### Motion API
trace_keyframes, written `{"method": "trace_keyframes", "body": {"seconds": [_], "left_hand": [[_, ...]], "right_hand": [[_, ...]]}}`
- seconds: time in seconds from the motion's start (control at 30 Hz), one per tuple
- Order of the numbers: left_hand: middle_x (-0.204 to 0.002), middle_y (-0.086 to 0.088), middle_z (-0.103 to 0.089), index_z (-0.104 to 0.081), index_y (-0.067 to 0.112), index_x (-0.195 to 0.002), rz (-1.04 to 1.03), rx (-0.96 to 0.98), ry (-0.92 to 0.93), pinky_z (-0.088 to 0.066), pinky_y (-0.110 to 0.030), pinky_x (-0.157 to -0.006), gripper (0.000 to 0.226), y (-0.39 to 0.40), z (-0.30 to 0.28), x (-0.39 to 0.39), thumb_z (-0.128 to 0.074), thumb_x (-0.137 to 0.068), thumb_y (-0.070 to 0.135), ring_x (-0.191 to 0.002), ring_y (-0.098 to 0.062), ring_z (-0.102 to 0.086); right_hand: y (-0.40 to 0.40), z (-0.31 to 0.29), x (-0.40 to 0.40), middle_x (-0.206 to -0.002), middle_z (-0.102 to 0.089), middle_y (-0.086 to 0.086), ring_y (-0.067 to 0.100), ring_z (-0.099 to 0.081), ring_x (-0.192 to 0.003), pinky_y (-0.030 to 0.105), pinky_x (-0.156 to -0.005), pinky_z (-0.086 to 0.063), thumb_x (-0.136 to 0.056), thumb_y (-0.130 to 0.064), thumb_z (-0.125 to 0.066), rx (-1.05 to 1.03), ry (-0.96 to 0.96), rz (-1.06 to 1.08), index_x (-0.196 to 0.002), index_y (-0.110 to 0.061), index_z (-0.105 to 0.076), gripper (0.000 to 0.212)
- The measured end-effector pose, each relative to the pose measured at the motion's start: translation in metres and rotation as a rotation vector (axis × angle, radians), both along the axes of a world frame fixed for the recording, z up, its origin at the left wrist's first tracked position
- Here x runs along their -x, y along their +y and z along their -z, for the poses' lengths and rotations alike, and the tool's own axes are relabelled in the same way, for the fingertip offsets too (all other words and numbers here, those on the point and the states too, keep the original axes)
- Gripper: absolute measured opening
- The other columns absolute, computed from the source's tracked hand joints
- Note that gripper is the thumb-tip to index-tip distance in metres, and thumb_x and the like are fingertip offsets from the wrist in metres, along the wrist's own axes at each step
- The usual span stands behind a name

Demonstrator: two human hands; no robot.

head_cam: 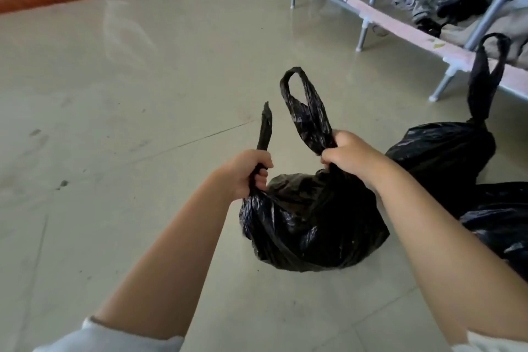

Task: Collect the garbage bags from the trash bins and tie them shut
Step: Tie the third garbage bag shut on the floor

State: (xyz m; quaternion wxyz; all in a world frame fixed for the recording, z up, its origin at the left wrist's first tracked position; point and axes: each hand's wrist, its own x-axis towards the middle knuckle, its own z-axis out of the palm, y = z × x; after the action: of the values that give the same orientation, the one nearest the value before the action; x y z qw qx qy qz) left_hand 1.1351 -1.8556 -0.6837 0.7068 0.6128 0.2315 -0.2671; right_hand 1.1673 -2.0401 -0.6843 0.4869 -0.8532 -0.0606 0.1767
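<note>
- In the head view, our left hand (248, 173) is clenched around one gathered handle strip (265, 128) of the black garbage bag (308, 226), the strip's free end poking up past the fist toward twelve o'clock.
- Our right hand (347, 153) grips the other handle, a looped strap (305, 106) that rises from the fist toward eleven o'clock.
- We judge the two handles are held apart and pulled up like this to draw the bag's mouth closed and leave enough free plastic above each fist for crossing into a knot; no knot shows between the fists yet.
- The bag itself sits on the tiled floor (143, 94) just below and between our hands, bulging and slack, so the floor bears its load while we work the handles.
- At about three o'clock from it, a second black bag (440, 151) rests on the floor with its handles (485, 74) standing up from a pinched neck; it looks already tied, though we cannot see the knot clearly.
- A third patch of black plastic (503, 217) lies at four o'clock, partly behind our right forearm; whether it is a separate bag we cannot tell.
- A metal-legged rack (368, 8) with clothes stands at one to two o'clock, well apart from the bag in hand.
- No trash bin is in view.
</note>
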Motion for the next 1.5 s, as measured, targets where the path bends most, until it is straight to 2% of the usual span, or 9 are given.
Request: {"method": "trace_keyframes", "body": {"seconds": [0.1, 0.3, 0.5, 0.67, 0.8, 0.9, 1.03, 1.33, 1.5], "left_hand": [[-0.038, 0.005, -0.037, -0.040, 0.011, -0.059, 0.256, -0.038, -0.002, -0.024, -0.012, -0.030, 0.032, 0.003, 0.008, 0.007, -0.049, -0.089, 0.003, -0.029, -0.004, -0.030], [-0.047, 0.008, -0.038, -0.046, 0.013, -0.070, 0.253, 0.112, -0.198, -0.021, -0.009, -0.036, 0.024, 0.000, 0.005, 0.020, -0.044, -0.093, 0.013, -0.035, 0.002, -0.031], [-0.057, 0.000, -0.040, -0.050, 0.017, -0.064, 0.108, 0.143, -0.165, -0.025, -0.015, -0.038, 0.048, -0.009, -0.005, 0.027, -0.044, -0.079, 0.062, -0.036, -0.008, -0.033], [-0.059, -0.003, -0.065, -0.058, 0.008, -0.074, -0.165, 0.265, -0.083, -0.036, -0.008, -0.032, 0.044, -0.009, -0.015, 0.024, -0.043, -0.092, 0.045, -0.023, -0.009, -0.049], [-0.051, -0.003, -0.061, -0.054, 0.009, -0.069, -0.179, 0.362, -0.121, -0.037, -0.014, -0.038, 0.042, -0.005, -0.008, 0.027, -0.036, -0.096, 0.036, -0.038, -0.014, -0.054], [-0.040, 0.000, -0.051, -0.053, 0.013, -0.058, -0.027, 0.403, -0.168, -0.035, -0.017, -0.038, 0.052, 0.001, -0.004, 0.029, -0.030, -0.097, 0.040, -0.033, -0.013, -0.044], [-0.034, 0.005, -0.050, -0.054, 0.013, -0.031, 0.307, 0.133, -0.238, -0.042, -0.012, -0.044, 0.068, 0.004, -0.003, 0.033, -0.033, -0.096, 0.021, -0.035, -0.008, -0.046], [-0.043, 0.009, -0.058, -0.050, 0.016, -0.048, 0.735, -0.385, -0.337, -0.043, -0.017, -0.065, 0.044, 0.005, -0.018, 0.031, -0.045, -0.091, 0.012, -0.053, -0.007, -0.052], [-0.056, -0.002, -0.038, -0.037, 0.007, -0.059, 0.894, -1.038, -0.409, -0.026, -0.025, -0.048, 0.036, 0.004, -0.023, 0.029, -0.051, -0.086, 0.027, -0.050, -0.015, -0.035]], "right_hand": [[0.000, 0.006, 0.014, -0.067, -0.058, -0.010, 0.010, -0.055, -0.067, 0.009, -0.065, -0.041, -0.088, -0.006, -0.045, 0.117, -0.098, -0.129, -0.065, -0.031, -0.050, 0.035], [0.005, 0.008, 0.027, -0.098, -0.064, 0.013, 0.027, -0.057, -0.091, 0.031, -0.071, -0.038, -0.089, -0.008, -0.040, 0.416, -0.131, -0.254, -0.104, -0.015, -0.060, 0.027], [0.018, -0.009, 0.032, -0.075, -0.052, 0.003, 0.020, -0.049, -0.078, 0.029, -0.059, -0.033, -0.087, -0.011, -0.043, 0.506, -0.087, -0.384, -0.069, -0.022, -0.048, 0.023], [0.033, -0.013, 0.029, -0.090, -0.059, 0.022, 0.027, -0.052, -0.079, 0.030, -0.060, -0.031, -0.089, -0.014, -0.043, 0.559, 0.021, -0.466, -0.086, 0.000, -0.056, 0.019], [0.027, -0.012, 0.025, -0.067, -0.053, -0.002, 0.016, -0.051, -0.066, 0.024, -0.058, -0.035, -0.087, -0.016, -0.046, 0.520, 0.130, -0.463, -0.065, -0.020, -0.050, 0.023], [0.012, -0.013, 0.023, -0.079, -0.061, -0.005, 0.015, -0.058, -0.081, 0.020, -0.068, -0.041, -0.086, -0.025, -0.056, 0.484, 0.146, -0.459, -0.085, -0.020, -0.061, 0.007], [0.002, -0.008, 0.023, -0.098, -0.065, 0.000, 0.011, -0.054, -0.088, 0.016, -0.064, -0.038, -0.082, -0.016, -0.065, 0.338, 0.138, -0.396, -0.103, -0.013, -0.066, 0.022], [-0.010, -0.001, 0.017, -0.083, -0.058, 0.017, 0.015, -0.048, -0.081, 0.027, -0.071, -0.035, -0.085, 0.003, -0.051, 0.299, 0.067, -0.307, -0.090, 0.012, -0.059, 0.013], [-0.004, -0.003, 0.015, -0.071, -0.060, -0.006, -0.006, -0.055, -0.051, 0.006, -0.050, -0.043, -0.080, 0.001, -0.061, 0.176, 0.102, -0.245, -0.103, -0.014, -0.063, 0.027]]}}
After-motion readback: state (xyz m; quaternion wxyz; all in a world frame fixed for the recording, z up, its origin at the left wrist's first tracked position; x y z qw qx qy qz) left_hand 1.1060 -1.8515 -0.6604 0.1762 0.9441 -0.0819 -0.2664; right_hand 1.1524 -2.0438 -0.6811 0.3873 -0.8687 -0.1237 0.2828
